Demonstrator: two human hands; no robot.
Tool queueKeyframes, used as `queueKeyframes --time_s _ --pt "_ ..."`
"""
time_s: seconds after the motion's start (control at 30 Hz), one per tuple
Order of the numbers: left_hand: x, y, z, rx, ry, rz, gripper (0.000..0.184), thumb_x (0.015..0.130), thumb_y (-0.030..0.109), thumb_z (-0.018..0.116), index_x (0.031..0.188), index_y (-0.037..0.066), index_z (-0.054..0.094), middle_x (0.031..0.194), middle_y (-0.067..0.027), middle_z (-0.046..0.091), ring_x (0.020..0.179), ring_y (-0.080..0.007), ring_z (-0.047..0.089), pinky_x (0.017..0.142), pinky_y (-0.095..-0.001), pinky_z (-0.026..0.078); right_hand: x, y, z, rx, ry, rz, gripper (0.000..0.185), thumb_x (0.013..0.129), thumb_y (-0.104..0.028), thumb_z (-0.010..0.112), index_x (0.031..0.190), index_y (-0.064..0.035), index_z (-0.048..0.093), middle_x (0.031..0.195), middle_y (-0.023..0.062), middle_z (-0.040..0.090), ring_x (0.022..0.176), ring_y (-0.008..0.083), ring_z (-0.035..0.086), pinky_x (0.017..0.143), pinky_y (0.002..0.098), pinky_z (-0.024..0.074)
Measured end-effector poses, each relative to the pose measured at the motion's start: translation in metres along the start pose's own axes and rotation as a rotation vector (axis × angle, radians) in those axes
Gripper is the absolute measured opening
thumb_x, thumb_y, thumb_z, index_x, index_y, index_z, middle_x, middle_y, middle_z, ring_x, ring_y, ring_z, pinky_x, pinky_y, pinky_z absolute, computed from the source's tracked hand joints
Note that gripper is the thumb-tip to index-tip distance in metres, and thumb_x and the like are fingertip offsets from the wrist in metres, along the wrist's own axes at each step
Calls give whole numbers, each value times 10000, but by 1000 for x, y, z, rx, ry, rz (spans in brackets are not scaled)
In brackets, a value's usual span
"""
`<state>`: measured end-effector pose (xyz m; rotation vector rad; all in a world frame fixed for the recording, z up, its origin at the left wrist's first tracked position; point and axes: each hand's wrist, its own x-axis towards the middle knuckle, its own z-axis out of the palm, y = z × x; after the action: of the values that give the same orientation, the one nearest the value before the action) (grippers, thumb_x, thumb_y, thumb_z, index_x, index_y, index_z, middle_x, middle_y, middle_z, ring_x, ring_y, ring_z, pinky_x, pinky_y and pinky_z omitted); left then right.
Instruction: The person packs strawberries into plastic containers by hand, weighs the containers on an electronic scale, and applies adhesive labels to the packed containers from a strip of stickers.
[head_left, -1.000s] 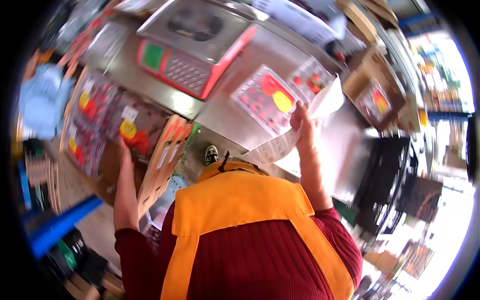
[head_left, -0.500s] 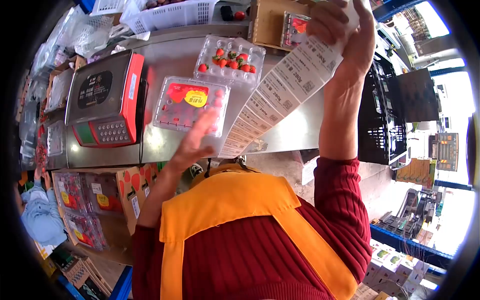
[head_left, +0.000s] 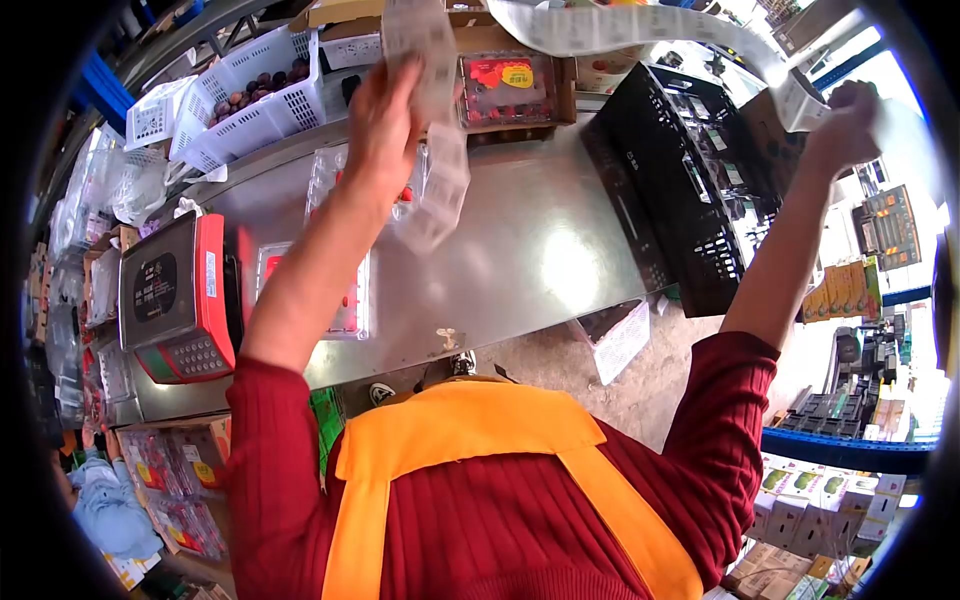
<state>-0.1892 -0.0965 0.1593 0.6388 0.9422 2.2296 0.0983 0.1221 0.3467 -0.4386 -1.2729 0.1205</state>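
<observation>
Over the grey metal table [head_left: 510, 215], our curled left hand [head_left: 383, 138] now helps our blurry, seemingly closed right hand [head_left: 848, 128] hold the long white paper strip [head_left: 620, 27].

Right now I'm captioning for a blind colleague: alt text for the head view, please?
A person's left hand and right hand hold a long, partly blurred label strip at a metal table. A red scale stands left, a black crate right, clear fruit boxes between.
</observation>
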Motion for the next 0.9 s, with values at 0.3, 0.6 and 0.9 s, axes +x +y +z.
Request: queueKeyframes --time_s 0.3,0.6,0.9 --pt "85 -211 124 463 137 422 464 800 187 685 1145 -23 457 1141 -208 567 1050 -370 547 887 -407 449 -175 144 -40 -608 -825 -545 421 775 -190 684 1182 -141 587 1187 94 537 1088 288 511 921 407 385" --pt "-157 -163 -69 614 -190 -275 166 938 0 476 1096 23 518 1076 -48 556 848 -108 602 776 -249 499 -296 192 -82 -511 -1143 168 470 793 -88 654 1242 -62 517 1227 130 556 1118 292 533 933 393 431" --pt "-242 3 -301 1627 791 252 337 866 28 548 1200 44 500 1192 -173 516 1101 -295 496 862 -375 450 -521 -54 -49 538 -1647 1457 419 895 -169 632 1239 1 463 954 120 645 700 158 635 585 271 530"
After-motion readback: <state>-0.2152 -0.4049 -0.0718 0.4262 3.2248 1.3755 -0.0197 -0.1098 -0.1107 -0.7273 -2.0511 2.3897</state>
